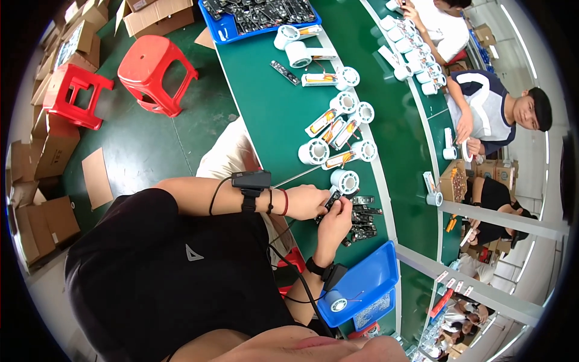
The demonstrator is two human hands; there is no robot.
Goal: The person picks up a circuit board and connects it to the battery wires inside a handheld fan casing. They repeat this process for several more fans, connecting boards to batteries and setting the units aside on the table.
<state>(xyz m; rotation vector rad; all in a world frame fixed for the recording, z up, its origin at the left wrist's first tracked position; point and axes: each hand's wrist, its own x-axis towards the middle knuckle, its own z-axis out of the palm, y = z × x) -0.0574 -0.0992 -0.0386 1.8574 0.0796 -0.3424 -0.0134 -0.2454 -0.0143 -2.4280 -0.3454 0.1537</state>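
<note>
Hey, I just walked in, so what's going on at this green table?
A person in a black T-shirt is holding a narrow black circuit board with both the left hand and the right hand. A pile of similar boards lies by the hands, near a white round housing. More housings lie farther along the green tabletop. Across from them, a co-worker in a black cap handles a white part.

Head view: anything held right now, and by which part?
A dark circuit board, apparently by its sides, between the fingers of the left hand and right hand; exact contact points are partly hidden.
</note>
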